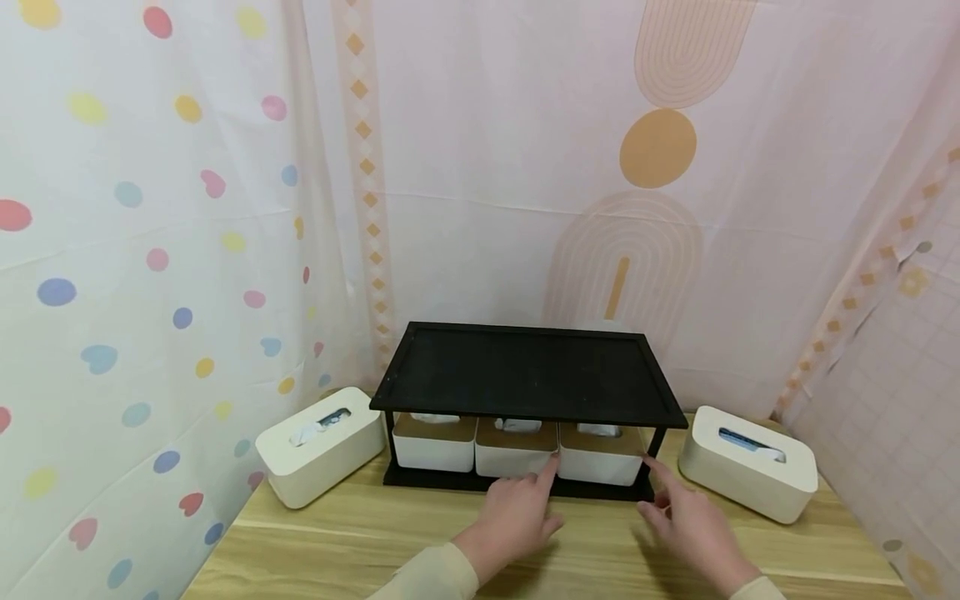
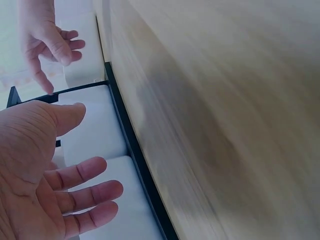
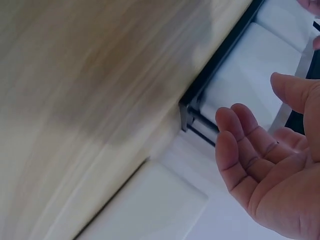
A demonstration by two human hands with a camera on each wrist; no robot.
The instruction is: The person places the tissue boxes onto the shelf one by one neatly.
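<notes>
Three tissue boxes with white sides and brown tops stand side by side in a black two-tier rack [image 1: 525,375]. My left hand [image 1: 512,518] is in front of the rack, its index finger reaching the seam between the middle tissue box [image 1: 513,461] and the right tissue box [image 1: 600,467]. At that right box's outer end, by the rack's post, is the extended index finger of my right hand [image 1: 692,525]. Whether either fingertip actually presses the box cannot be made out. In the wrist views, the left hand [image 2: 45,170] and right hand [image 3: 280,175] hold nothing.
A cream tissue box [image 1: 330,454] sits at an angle left of the rack, and another cream tissue box [image 1: 742,475] sits to its right. Under them is a wood-grain table [image 1: 337,550]. Patterned curtains [image 1: 465,167] hang behind and at both sides.
</notes>
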